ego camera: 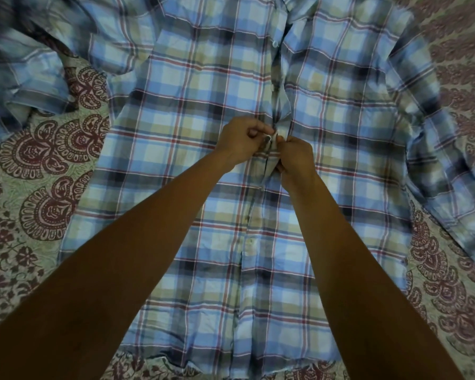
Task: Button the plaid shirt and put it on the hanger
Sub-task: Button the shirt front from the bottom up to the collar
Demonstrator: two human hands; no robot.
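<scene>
A blue, beige and red plaid shirt (203, 111) lies spread flat, front up, collar far from me, sleeves thrown out to both sides. My left hand (242, 142) pinches the front placket near a small white button at mid-chest. My right hand (295, 160) grips the opposite placket edge just beside it, and the two hands touch over the seam. Below my hands the placket (248, 242) lies joined, with a button showing. Above them the front gapes slightly, with two white buttons (275, 44) visible. No hanger is in view.
The shirt lies on a pale bedspread (39, 160) printed with dark red paisley. The left sleeve (25, 78) is bunched at the upper left. The right sleeve (450, 174) runs down the right side. My forearms cross the lower shirt.
</scene>
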